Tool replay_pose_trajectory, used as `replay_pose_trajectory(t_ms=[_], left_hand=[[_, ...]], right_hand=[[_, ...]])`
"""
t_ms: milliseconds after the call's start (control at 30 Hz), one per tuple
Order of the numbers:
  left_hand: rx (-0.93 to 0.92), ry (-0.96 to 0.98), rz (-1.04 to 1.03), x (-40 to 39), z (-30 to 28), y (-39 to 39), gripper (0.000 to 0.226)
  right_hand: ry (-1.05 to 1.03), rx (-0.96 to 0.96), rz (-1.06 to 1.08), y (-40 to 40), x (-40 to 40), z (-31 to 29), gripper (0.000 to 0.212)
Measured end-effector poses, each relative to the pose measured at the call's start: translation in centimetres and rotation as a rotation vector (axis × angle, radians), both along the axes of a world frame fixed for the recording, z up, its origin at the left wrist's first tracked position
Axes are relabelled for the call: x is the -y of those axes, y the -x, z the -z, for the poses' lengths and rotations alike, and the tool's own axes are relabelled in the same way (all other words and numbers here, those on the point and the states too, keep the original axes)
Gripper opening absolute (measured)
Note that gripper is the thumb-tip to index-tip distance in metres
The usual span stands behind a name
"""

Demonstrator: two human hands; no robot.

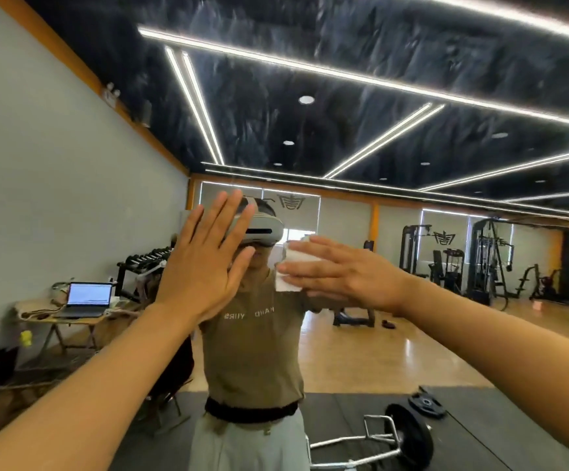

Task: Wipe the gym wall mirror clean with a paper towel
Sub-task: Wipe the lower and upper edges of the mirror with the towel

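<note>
Both arms reached to the mirror (412, 79). Left hand (204, 263) lay flat and open on the glass, holding nothing. Right hand (347, 273) pressed a towel (289, 263) with straight fingers.

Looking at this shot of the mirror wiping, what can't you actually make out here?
- Paper towel, head view: mostly covered by the flat right hand; its full shape is hidden.
- Dirt or streaks on the mirror: none can be made out against the reflection.
- Left hand: whether its palm touches the glass cannot be told.
- Laptop screen: too small to read.
- Barbell: cut off by the bottom edge.
</note>
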State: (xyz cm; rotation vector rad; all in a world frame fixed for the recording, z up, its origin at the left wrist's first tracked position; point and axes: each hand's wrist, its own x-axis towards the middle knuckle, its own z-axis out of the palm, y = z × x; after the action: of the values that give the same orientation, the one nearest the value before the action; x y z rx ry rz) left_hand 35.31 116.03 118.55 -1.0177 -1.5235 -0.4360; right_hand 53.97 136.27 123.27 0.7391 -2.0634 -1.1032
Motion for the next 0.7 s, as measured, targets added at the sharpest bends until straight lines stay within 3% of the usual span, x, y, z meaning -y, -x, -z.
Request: replay_pose_trajectory(t_ms=[67,167,300,433,567,700], left_hand=[[-0.008,0.003,-0.011,0.1,0.0,0.0,0.063],[-0.020,-0.006,-0.041,0.1,-0.1,-0.1,0.064],[-0.021,-0.015,-0.059,0.2,-0.2,-0.6,0.064],[0.000,-0.028,-0.076,0.2,0.0,-1.0,0.065],[0.076,-0.051,-0.064,-0.4,0.2,-1.6,0.063],[0.229,-0.101,0.011,-1.7,2.1,-4.2,0.068]], right_hand=[[0.010,-0.039,0.008,-0.2,-0.4,-2.0,0.048],[0.107,-0.277,0.069,-0.8,-0.5,-6.4,0.049],[0.621,-0.530,-0.012,-0.9,-0.3,-10.0,0.043],[0.939,-0.601,-0.186,1.1,0.5,-6.9,0.041],[0.898,-0.505,-0.147,0.2,0.1,-0.2,0.042],[0.641,-0.381,-0.162,-1.6,-1.8,8.6,0.035]])
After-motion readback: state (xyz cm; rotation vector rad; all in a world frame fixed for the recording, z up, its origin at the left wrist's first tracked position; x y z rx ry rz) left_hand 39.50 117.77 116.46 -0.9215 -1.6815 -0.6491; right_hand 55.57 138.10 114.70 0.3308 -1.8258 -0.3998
